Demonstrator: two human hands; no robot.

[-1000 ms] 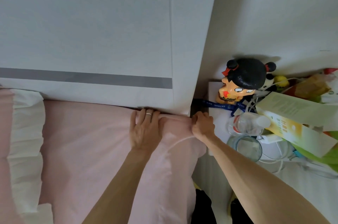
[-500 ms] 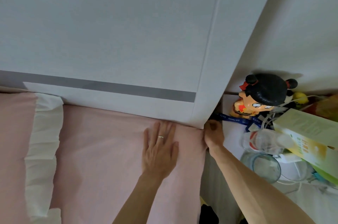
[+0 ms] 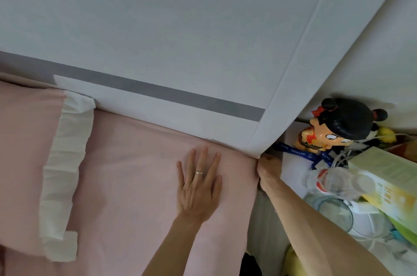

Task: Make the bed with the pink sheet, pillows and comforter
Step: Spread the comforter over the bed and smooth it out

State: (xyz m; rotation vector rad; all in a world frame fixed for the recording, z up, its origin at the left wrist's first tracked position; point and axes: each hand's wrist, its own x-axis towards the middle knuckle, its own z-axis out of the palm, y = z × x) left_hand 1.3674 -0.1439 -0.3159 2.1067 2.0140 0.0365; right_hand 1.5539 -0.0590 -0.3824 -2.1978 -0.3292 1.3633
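The pink sheet [image 3: 135, 174] lies smooth over the mattress up to the white headboard [image 3: 180, 50]. My left hand [image 3: 198, 187] lies flat on the sheet near the bed's top right corner, fingers straight and spread. At that corner my right hand [image 3: 268, 169] is curled over the sheet's edge, in the gap between mattress and bedside table, with its fingertips hidden. A pink pillow with a white ruffle [image 3: 63, 163] lies at the left against the headboard. No comforter is in view.
To the right stands a crowded bedside table [image 3: 293, 172] with a black-haired doll [image 3: 338, 127], a blue lanyard [image 3: 295, 152], a clear bottle [image 3: 334, 181], a yellow-green box [image 3: 388, 187] and a glass jug [image 3: 327, 210]. The gap beside the mattress is narrow.
The bunched sheet corner has been pulled down and now lies smooth. My left hand went from gripping the fold to lying flat. My right hand sank lower at the corner.
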